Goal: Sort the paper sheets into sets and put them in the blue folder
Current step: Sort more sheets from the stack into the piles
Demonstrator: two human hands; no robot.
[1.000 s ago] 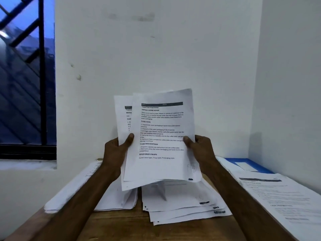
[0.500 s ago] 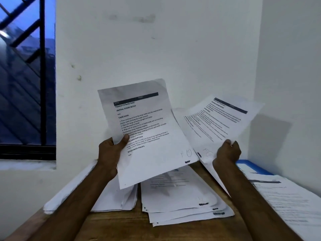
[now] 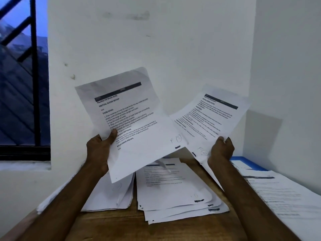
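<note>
Gripping a printed sheet (image 3: 128,119) by its edge, the left hand (image 3: 99,150) holds it above the tabletop (image 3: 107,226). The right hand (image 3: 221,150) pinches a second sheet (image 3: 210,119) beside it. The blue folder (image 3: 246,162) lies far right, partly under papers.

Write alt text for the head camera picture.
A person's left hand holds one printed sheet and the right hand a second sheet above a wooden table. Paper stacks lie below; a blue folder peeks out at right.
</note>
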